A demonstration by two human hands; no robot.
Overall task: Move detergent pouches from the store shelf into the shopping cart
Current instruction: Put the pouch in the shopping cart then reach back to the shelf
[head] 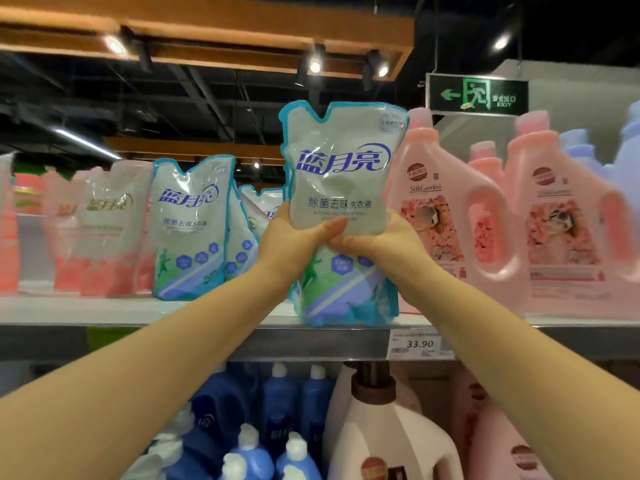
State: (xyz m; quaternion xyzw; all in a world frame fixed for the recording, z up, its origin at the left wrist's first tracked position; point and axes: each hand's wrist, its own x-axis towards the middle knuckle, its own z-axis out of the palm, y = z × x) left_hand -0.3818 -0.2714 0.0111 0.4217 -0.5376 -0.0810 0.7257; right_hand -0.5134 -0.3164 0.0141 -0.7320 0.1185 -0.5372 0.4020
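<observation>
Your left hand [294, 239] and right hand [382, 242] together grip one blue pouch [341, 181] marked 蓝月亮, upright between them. Left of your hands stand perhaps three more pouches [190, 226]; below, a tag [417, 344] reads 33.90.

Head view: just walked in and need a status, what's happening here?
A person's left hand and right hand grip a blue pouch, upright at the shelf front. More pouches stand left of it, pink bottles right. No cart is in view.

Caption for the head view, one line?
Left hand and right hand hold a blue detergent pouch upright at the shelf edge, beside more pouches and pink bottles.
</observation>
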